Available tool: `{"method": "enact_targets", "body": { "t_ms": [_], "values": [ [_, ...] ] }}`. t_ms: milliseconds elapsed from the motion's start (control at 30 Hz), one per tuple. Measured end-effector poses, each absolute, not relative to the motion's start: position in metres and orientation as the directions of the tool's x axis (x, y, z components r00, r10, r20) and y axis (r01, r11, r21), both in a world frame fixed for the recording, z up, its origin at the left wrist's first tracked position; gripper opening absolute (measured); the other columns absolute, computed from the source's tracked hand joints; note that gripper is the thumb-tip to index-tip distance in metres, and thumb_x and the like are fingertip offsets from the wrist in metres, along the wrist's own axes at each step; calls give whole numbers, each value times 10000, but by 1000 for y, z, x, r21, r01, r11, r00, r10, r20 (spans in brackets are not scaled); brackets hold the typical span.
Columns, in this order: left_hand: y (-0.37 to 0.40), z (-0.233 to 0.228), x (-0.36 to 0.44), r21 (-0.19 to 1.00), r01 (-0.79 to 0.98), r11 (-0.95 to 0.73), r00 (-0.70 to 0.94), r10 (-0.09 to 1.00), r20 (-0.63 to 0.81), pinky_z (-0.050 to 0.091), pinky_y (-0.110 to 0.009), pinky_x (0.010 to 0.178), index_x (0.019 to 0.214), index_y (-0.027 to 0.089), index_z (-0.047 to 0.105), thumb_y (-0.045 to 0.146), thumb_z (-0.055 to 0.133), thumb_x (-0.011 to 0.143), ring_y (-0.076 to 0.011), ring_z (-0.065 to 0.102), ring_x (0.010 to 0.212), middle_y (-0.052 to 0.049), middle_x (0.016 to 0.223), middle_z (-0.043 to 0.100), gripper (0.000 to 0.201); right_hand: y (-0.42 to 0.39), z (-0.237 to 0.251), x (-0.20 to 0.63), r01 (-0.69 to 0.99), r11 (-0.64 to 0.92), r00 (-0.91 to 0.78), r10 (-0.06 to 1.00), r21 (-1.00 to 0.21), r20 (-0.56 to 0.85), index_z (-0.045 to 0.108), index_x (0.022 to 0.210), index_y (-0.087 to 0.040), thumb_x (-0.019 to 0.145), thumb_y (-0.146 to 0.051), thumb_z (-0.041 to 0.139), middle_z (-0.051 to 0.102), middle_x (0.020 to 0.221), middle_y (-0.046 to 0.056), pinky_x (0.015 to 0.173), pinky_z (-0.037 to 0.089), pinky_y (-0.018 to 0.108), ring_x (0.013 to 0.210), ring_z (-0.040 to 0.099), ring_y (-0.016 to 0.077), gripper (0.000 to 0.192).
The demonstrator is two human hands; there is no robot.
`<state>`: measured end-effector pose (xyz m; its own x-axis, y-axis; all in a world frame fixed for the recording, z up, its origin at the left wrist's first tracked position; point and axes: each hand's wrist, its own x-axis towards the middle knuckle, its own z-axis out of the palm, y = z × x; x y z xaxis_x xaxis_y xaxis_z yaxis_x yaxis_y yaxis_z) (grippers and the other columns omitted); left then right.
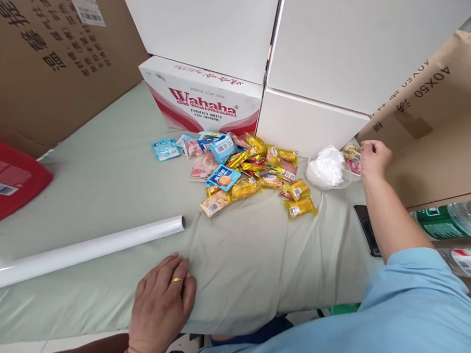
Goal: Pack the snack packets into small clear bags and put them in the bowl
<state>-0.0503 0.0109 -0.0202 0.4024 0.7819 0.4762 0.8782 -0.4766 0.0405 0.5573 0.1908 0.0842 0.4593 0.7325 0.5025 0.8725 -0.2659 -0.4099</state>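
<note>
The person's right hand [376,159] is out at 3 o'clock from the heap of snack packets [254,168], beside a small group of yellow and pink packets [351,152] at the far side of a clear bowl [315,175]. Its fingers are curled in — whether they pinch a packet or only rest against one cannot be told. The left hand [161,299] lies palm down at 7 o'clock from the heap, fingers relaxed and holding nothing, on the cloth-covered counter [239,259].

The step in hand appears to be a grasp or a release at that small group; a single view does not settle which. Either way, the next move calls for care around the bowl, which stands just beside the packets with crumpled white film [329,164] inside: light packaging could snag on it. A lift would need a sure pinch on one wrapper, a release a clean opening of the fingers.

A carton [207,107] stands at 11 o'clock from the heap, a white roll [106,245] lies at 8 — both well apart from the right hand.
</note>
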Motion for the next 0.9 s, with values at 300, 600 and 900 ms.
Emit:
{"method": "enact_targets", "body": {
  "t_ms": [300, 600, 900],
  "values": [
    [8, -21, -47, 83, 883, -462, 368, 792, 487, 496, -446, 950, 1106, 142, 657, 175, 556, 946, -322, 682, 1109, -166, 1152, 713, 192, 176, 91, 507, 967, -128, 147, 986, -221, 75, 795, 917, -221, 705, -264, 763, 748, 917, 39, 765, 486, 316, 781, 647, 206, 219],
    [4, -24, -47, 113, 896, -429, 332, 817, 471, 491, -446, 954, 1101, 131, 689, 187, 534, 953, -327, 671, 1123, -169, 1182, 713, 221, 139, 104, 516, 933, -220, 303, 907, -285, 294, 782, 937, -199, 785, -335, 673, 743, 966, 86, 803, 518, 369, 809, 650, 228, 231],
    [3, -26, -48, 119, 893, -433, 328, 810, 485, 495, -447, 952, 1109, 120, 691, 196, 521, 965, -325, 671, 1113, -176, 1192, 709, 235, 122, 105, 525, 885, -369, 451, 829, -283, 330, 779, 847, -210, 766, -259, 636, 761, 858, 90, 807, 529, 375, 814, 684, 259, 171]
  ]
}}
